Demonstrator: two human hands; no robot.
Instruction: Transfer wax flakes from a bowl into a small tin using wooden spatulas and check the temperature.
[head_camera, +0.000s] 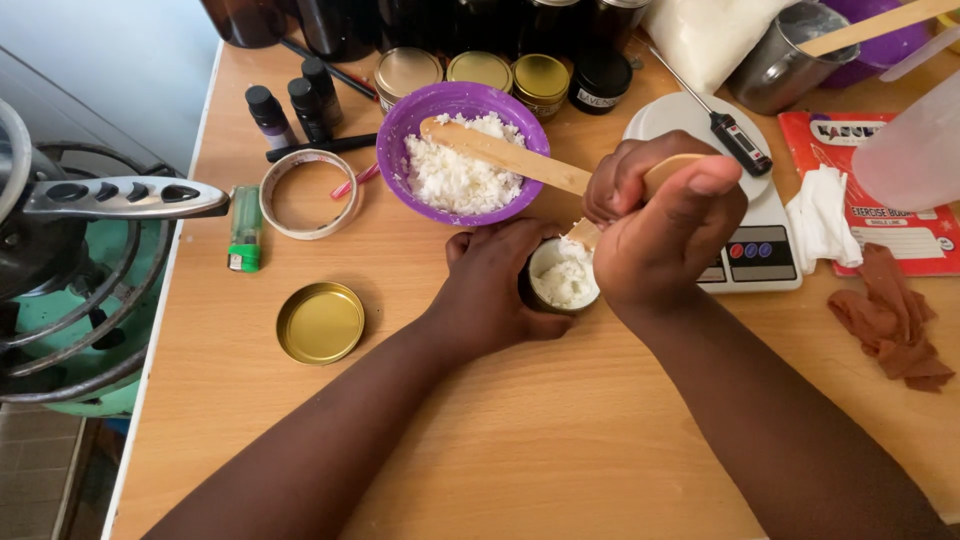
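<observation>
My left hand (490, 290) wraps around a small round jar (563, 275) filled with white flakes, on the wooden table (520, 440). Just right of the jar, my right hand (665, 235) grips a short wooden stick (583, 233) whose lower tip rests in the flakes. Behind the jar stands a purple bowl (400, 130) holding more white flakes (455, 175). A long wooden spatula (510, 155) lies across the bowl, its near end hidden behind my right hand.
A gold lid (320, 322), green lighter (244, 230) and tape roll (310, 193) lie left. A white scale (760, 250) with a probe thermometer (735, 135) sits right, beside cloths (820, 220) and a red booklet (900, 230). Gold-lidded jars (480, 70) and dropper bottles (270, 115) line the back. A stove (60, 300) stands left.
</observation>
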